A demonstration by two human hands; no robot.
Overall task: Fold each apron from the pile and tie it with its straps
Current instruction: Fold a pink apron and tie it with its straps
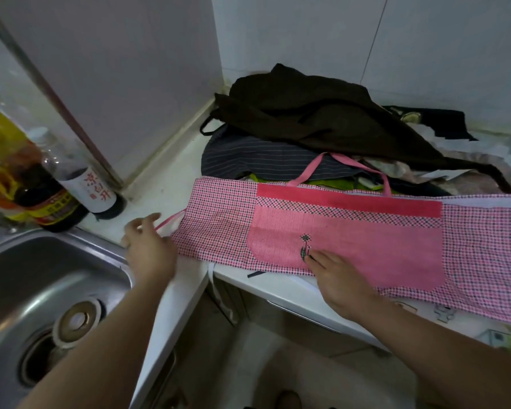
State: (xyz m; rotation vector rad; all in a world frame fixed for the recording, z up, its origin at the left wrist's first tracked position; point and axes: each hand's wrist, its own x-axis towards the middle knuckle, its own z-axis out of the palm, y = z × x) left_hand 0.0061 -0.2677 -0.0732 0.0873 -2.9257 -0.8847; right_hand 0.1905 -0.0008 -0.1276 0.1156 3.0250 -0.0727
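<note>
White tabletop (165, 184) carries the pink apron (351, 240), folded long. The right hand (342, 284) presses flat-fingered, likely pinning the fold. The left hand (149, 249) is at the strap (171, 219), its grip too blurred to tell.

- A bare strip of white desk (160, 184) runs between the dark plastic sauce bottles (71, 196) and the left edge of the pink checked cloth apron (219, 222).
- A heaped pile of dark and striped aprons (307, 122) fills the back corner, against the pale wall panels (307, 33).
- The stainless steel sink (27, 276) lies open at the left, in front of the bottles.
</note>
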